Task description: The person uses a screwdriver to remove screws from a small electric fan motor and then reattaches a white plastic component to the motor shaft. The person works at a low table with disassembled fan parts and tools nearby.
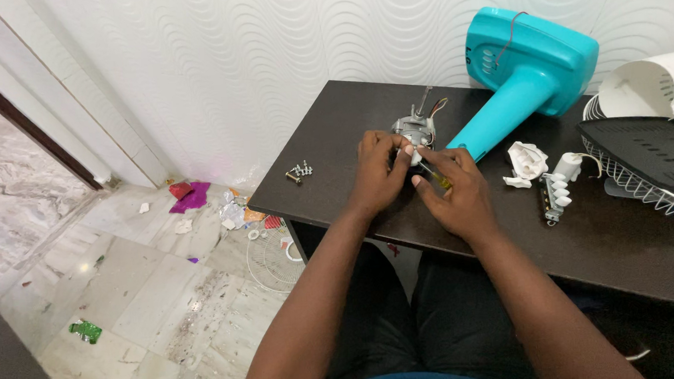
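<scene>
Centrally, the items stand as follows.

1. Small grey metal fan motor (415,129): upper middle of the frame, on the dark tabletop (597,241). Its thin shaft points up and away toward the wall; coloured wires leave its right side.
2. Left hand (378,170): just left of the motor, fingers curled shut around the motor's lower body, thumb pressed at its front.
3. Right hand (453,188): just right of and below the motor, fingers closed on a yellow-handled screwdriver (434,175). The tool's long axis runs from lower right up-left toward the motor's base. Both hands are about equally near; the left touches the motor directly.
4. Loose screws (299,171): small cluster left of the hands, apart from them.
5. Turquoise fan housing (531,62): upper right, lying tilted, its neck slanting down-left toward the hands.
6. White plastic parts (527,160) and a white switch block (555,190): right of the hands.
7. White wire fan guard (657,188): far right edge, a dark blade piece resting on it.
8. Labels or packages: none legible; coloured foil scraps lie on the floor (122,311) at lower left.
</scene>
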